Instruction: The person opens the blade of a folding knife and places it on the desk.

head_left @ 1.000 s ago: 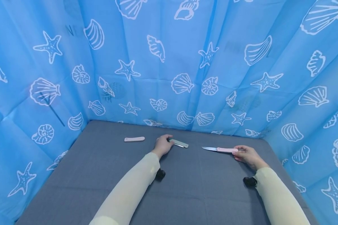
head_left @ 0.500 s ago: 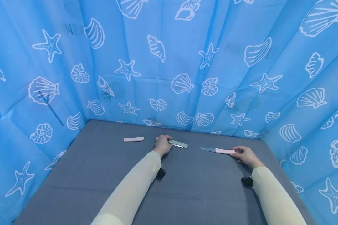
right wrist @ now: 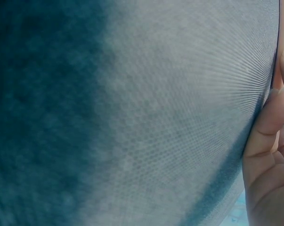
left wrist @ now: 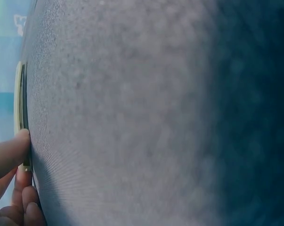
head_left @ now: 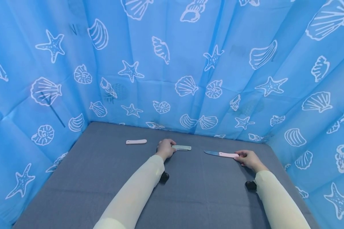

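In the head view, my left hand (head_left: 165, 149) pinches one end of a pale green folding knife (head_left: 184, 148), whose blade lies folded along the handle with a thin strip of it showing. Up close in the left wrist view, thumb and fingers grip the green knife (left wrist: 18, 99) edge-on. My right hand (head_left: 249, 160) holds the butt end of a pink folding knife (head_left: 227, 155), its blade (head_left: 211, 153) swung out and pointing left. A second pink folding knife (head_left: 136, 142), closed, lies left of my left hand, with neither hand on it.
A grey cloth-covered table (head_left: 186, 187) carries the knives near its far edge. Behind and on both sides hangs a blue curtain (head_left: 166, 76) printed with white shells and starfish. A black wrist device (head_left: 164, 177) sits under the left sleeve, another (head_left: 250, 185) under the right.
The green knife has turned slightly in my left hand and now lies more level, with less of its blade showing. The right hand keeps its hold on the opened pink knife, nearly still.
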The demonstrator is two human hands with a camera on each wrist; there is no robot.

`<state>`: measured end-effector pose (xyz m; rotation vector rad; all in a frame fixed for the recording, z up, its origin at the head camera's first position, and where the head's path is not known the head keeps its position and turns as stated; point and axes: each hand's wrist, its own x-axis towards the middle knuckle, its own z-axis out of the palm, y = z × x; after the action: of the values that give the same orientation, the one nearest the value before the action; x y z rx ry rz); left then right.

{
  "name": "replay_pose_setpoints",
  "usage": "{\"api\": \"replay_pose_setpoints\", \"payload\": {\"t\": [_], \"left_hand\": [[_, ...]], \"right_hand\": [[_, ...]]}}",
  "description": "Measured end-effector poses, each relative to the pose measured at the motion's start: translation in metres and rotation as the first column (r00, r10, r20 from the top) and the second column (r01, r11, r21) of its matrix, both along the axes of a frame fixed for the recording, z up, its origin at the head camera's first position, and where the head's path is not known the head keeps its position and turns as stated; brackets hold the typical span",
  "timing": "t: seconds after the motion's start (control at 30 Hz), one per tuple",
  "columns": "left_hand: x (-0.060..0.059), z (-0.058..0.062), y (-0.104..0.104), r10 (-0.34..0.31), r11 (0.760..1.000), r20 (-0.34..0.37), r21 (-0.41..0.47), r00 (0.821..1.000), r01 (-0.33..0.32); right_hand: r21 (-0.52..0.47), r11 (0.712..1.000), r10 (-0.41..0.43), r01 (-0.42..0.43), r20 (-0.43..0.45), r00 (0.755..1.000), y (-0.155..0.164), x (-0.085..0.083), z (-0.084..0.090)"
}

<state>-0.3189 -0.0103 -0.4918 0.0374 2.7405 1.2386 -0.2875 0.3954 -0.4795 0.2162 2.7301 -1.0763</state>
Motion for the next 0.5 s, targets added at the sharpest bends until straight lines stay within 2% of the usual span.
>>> {"api": "replay_pose_setpoints", "payload": {"t": [0.27,0.5], "left_hand": [[0.0012,0.0017,-0.0022,-0.018,1.0,-0.004,0.002,1.0,0.018],[0.0029,0.0031,-0.0041,-0.024,0.999,0.012,0.034,1.0,0.023]], "right_hand": [[0.021,1.0,-0.015,0.015,0.003,1.0,0.0002,-0.0003,-0.0025],[-0.003,0.999,-0.032,0.032,-0.001,1.0,0.0009,-0.0004,-0.0033]]}}
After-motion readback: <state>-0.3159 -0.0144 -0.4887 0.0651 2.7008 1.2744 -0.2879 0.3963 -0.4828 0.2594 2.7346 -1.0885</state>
